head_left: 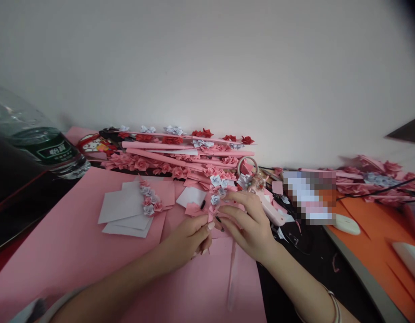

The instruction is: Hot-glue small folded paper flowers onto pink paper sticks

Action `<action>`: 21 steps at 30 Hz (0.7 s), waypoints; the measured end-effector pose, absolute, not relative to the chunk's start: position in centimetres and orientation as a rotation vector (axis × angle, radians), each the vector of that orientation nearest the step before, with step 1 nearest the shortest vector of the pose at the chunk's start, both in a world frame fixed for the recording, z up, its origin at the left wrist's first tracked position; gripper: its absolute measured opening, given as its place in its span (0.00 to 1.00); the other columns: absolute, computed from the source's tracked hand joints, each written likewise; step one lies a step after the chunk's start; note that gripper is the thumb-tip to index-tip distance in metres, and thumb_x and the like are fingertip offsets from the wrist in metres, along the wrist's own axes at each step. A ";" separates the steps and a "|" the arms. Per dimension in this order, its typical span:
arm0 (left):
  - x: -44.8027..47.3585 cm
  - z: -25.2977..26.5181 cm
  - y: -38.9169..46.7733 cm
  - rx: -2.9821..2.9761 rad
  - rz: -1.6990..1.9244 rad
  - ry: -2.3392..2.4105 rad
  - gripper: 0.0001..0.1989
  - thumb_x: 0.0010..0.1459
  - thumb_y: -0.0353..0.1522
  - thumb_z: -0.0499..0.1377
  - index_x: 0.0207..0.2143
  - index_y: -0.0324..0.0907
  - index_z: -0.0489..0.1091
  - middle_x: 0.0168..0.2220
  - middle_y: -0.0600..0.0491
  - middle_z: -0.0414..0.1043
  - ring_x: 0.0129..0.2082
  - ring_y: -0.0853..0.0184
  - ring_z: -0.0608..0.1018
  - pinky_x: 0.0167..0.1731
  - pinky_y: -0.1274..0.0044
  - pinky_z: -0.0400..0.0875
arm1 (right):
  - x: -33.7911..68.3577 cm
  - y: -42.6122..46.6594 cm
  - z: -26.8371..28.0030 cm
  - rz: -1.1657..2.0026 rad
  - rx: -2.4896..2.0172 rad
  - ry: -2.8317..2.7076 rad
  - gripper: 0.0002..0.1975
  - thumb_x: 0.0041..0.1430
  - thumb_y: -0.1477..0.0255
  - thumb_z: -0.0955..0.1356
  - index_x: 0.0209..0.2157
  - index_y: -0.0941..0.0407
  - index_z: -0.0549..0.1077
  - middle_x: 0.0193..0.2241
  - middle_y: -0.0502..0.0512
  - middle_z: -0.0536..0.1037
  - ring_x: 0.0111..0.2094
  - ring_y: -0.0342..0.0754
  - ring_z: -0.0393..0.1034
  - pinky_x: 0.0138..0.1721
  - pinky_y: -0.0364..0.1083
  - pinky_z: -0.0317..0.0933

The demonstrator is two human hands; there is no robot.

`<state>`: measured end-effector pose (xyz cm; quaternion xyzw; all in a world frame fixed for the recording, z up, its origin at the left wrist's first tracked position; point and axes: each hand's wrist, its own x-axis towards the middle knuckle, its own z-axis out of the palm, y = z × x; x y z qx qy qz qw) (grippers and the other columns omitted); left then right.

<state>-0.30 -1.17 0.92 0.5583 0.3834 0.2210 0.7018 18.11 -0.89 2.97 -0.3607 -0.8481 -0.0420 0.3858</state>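
My left hand (196,237) is closed in a pinch on the lower end of a paper flower strip (214,199). White and pink folded roses run up the strip, away from me. My right hand (249,222) is beside it, fingers bent and spread, with the fingertips at the roses; its thumb is mostly hidden. Under both hands lies a large pink paper sheet (133,278). A clear stick (231,278) rests on this sheet, nearer to me. To the left, a curved row of pink and white paper roses (149,199) lies across white paper squares (127,213).
Rolled pink paper stems (160,146) with red, white and pink roses are piled along the wall. A tape roll (248,166) and a pink plastic tool (271,208) are behind my right hand. A water bottle (42,143) leans at left; a white mouse (345,224) lies right.
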 end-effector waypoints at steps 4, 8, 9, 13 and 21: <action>-0.3 0.8 -1.2 1.248 0.483 0.855 0.18 0.59 0.49 0.49 0.27 0.44 0.56 0.17 0.60 0.58 0.14 0.75 0.55 0.16 0.79 0.49 | 18.0 -0.9 2.7 -0.077 -0.930 -2.134 0.08 0.58 0.78 0.67 0.39 0.55 0.72 0.43 0.59 0.74 0.46 0.53 0.67 0.43 0.53 0.63; -0.2 1.0 -1.2 1.254 0.483 0.849 0.18 0.58 0.49 0.49 0.26 0.44 0.56 0.16 0.60 0.57 0.14 0.75 0.55 0.15 0.79 0.49 | 17.8 -1.0 2.6 -0.059 -0.924 -2.129 0.09 0.58 0.80 0.66 0.39 0.55 0.73 0.43 0.59 0.74 0.45 0.52 0.67 0.44 0.53 0.63; -0.1 1.0 -1.2 1.260 0.486 0.845 0.18 0.58 0.49 0.49 0.26 0.44 0.56 0.16 0.60 0.58 0.14 0.75 0.55 0.16 0.79 0.49 | 17.8 -1.0 2.6 -0.063 -0.926 -2.129 0.09 0.58 0.80 0.66 0.39 0.55 0.73 0.43 0.59 0.74 0.45 0.51 0.67 0.44 0.52 0.63; -0.2 1.1 -1.3 1.266 0.491 0.836 0.19 0.58 0.49 0.49 0.25 0.44 0.55 0.17 0.60 0.58 0.14 0.75 0.55 0.16 0.79 0.48 | 17.8 -0.9 2.6 -0.084 -0.929 -2.162 0.08 0.59 0.79 0.65 0.36 0.54 0.74 0.43 0.57 0.74 0.45 0.51 0.67 0.44 0.52 0.62; -0.4 0.4 -1.1 1.263 0.465 0.802 0.20 0.60 0.48 0.49 0.24 0.43 0.56 0.17 0.59 0.59 0.14 0.75 0.56 0.15 0.80 0.49 | 18.3 -0.8 2.2 -0.168 -0.909 -2.197 0.09 0.61 0.77 0.64 0.40 0.52 0.73 0.43 0.57 0.74 0.46 0.52 0.66 0.43 0.52 0.61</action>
